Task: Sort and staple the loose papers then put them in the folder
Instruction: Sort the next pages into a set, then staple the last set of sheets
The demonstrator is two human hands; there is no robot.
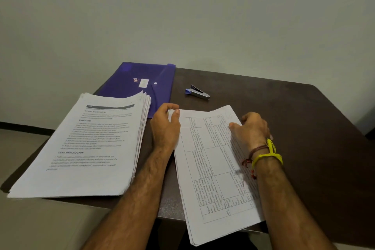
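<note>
Head view: left hand [165,126] pinches paper set [213,168] corner; right hand [251,130] curls over its edge

Surface: dark brown rounded-corner table [284,107] standing against a pale wall
Far left: translucent purple plastic snap folder [129,79] lying flat
Left: thick stack of white printed papers [87,148] overhanging the table edge and overlapping the folder
Middle back: small blue and silver metal stapler [197,92] sitting apart from the rest
Front: thin white table-printed sheets [211,168] jutting past the near edge
</note>
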